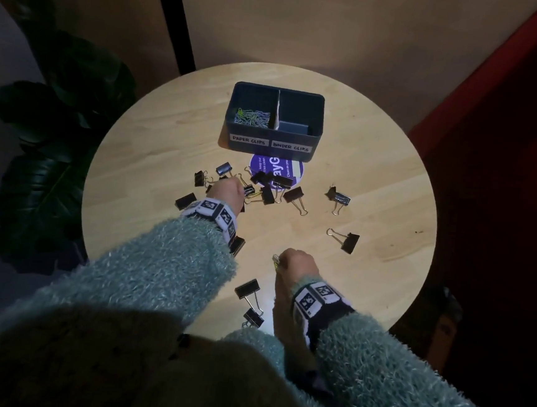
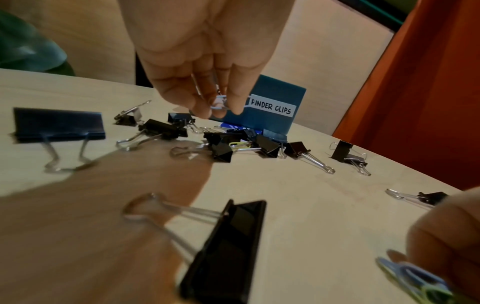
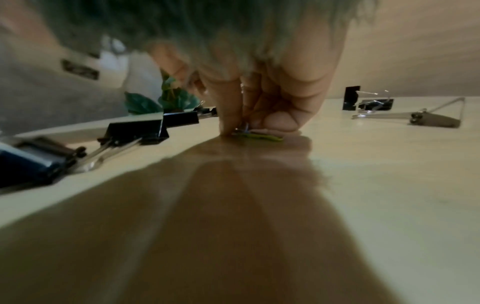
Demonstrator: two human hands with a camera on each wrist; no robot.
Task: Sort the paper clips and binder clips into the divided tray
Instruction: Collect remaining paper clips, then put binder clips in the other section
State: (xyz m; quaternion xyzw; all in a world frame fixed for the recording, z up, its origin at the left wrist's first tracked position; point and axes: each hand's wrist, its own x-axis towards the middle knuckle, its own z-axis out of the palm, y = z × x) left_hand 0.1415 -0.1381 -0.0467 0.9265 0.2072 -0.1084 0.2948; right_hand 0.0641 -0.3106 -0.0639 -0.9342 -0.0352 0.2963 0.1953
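A dark divided tray [image 1: 270,145] stands at the back of the round table, labelled PAPER CLIPS on the left and BINDER CLIPS on the right. Several paper clips [image 1: 252,117] lie in its left compartment. Black binder clips [image 1: 263,186] are scattered in front of it. My left hand [image 1: 226,191] hovers over that pile and pinches a white paper clip [image 2: 219,103] between thumb and fingers. My right hand [image 1: 291,262] is down on the table nearer me, its fingers pinching a small bunch of paper clips [image 3: 255,134], green and blue, against the wood.
A purple round sticker [image 1: 278,171] lies under the tray's front. Loose binder clips sit at the right [image 1: 343,239] and near the front edge [image 1: 248,291]. A dark plant [image 1: 54,152] stands left of the table, a red surface [image 1: 511,127] to the right.
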